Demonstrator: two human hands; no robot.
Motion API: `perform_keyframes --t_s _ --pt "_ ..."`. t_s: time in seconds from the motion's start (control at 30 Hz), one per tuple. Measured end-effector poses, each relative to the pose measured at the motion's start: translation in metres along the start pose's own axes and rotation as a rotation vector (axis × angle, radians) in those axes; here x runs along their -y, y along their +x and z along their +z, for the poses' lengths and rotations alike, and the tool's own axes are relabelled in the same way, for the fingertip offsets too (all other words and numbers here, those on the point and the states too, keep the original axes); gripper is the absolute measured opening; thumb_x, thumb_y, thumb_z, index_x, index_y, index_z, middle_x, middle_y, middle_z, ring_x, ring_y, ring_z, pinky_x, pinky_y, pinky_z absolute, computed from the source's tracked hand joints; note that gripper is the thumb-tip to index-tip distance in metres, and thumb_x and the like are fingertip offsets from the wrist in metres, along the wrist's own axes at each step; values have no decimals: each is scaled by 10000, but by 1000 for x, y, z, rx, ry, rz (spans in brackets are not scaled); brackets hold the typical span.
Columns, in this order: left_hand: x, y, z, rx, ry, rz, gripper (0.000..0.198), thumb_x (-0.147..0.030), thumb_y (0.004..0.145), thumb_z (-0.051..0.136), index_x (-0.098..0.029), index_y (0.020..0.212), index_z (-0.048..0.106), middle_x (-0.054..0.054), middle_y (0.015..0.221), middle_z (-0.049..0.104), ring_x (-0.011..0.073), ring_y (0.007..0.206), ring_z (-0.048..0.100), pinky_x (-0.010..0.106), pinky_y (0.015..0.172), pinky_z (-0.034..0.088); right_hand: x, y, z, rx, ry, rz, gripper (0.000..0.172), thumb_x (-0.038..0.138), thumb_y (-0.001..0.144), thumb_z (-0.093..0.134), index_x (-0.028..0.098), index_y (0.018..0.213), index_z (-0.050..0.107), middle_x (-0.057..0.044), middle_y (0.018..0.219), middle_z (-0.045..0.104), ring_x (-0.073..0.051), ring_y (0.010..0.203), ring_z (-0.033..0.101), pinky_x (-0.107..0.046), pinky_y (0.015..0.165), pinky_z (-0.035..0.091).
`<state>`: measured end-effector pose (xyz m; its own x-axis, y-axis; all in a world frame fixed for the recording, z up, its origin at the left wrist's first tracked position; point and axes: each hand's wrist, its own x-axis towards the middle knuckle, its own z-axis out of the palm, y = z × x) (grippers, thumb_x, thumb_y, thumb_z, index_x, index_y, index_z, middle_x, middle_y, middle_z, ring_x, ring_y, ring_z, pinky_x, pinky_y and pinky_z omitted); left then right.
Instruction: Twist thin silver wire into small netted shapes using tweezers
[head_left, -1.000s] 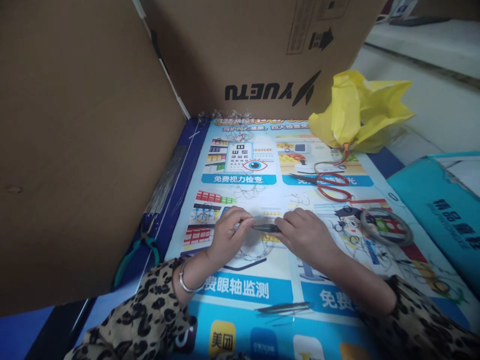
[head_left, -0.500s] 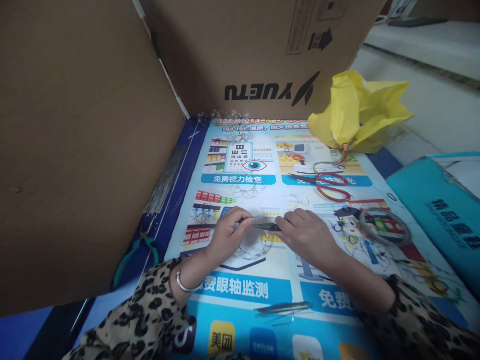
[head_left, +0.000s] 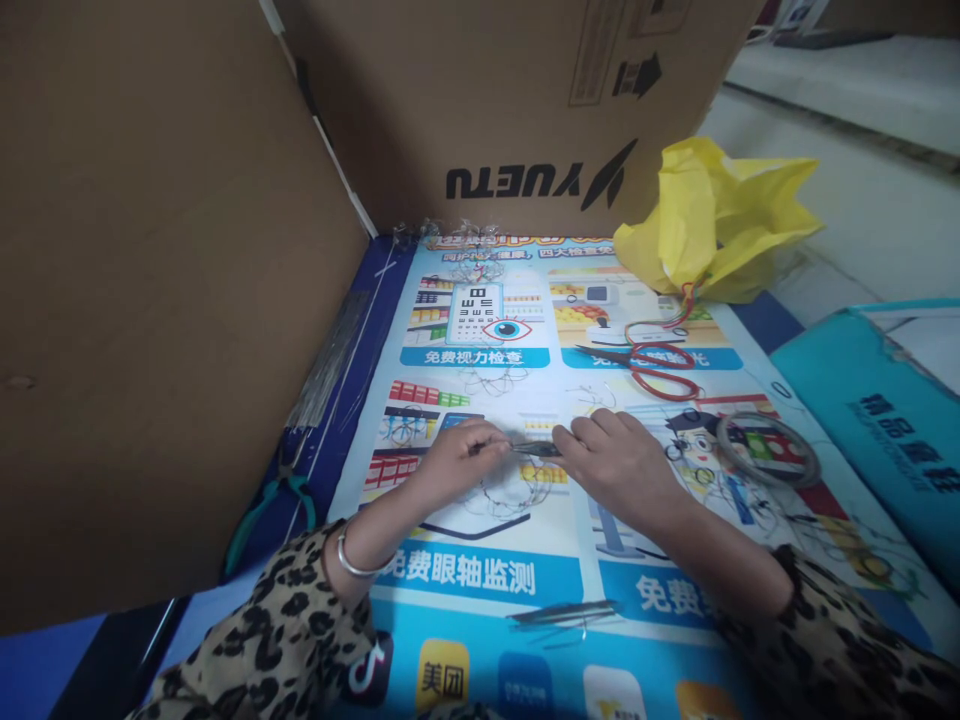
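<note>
My right hand is closed around needle-nose pliers, whose dark jaws point left; the handles are hidden in the palm. At the jaw tips, my left hand pinches thumb against fingers. What it holds is mostly hidden, but a thin wire seems to run to the jaws. Just below both hands is a loose ring of thin twisted wire; whether it joins the held piece I cannot tell. Nearer to me, a small bunch of dark cut wires lies on the printed poster.
Cardboard walls stand left and behind. Red-handled scissors, a yellow bag, a grey wire coil and a teal box are at right. Teal-handled pliers and straight wires lie at left.
My left hand has turned slightly, its fingers more curled and its wrist a little further left. The pliers' jaws look slightly wider apart. The view has shifted slightly.
</note>
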<state>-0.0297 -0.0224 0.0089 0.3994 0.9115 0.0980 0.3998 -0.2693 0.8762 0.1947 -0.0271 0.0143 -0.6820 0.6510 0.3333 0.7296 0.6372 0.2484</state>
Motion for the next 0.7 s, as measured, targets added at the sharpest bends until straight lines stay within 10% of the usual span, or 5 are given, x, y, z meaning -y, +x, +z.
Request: perform_keyframes --t_s 0.7 --pt "2 -1 -1 73 -363 -314 148 -298 749 613 -159 703 635 -44 519 510 73 467 402 205 477 322 1 1 4 10 61 34 200 371 833 541 187 838 619 -63 754 560 -205 768 417 -332 685 254"
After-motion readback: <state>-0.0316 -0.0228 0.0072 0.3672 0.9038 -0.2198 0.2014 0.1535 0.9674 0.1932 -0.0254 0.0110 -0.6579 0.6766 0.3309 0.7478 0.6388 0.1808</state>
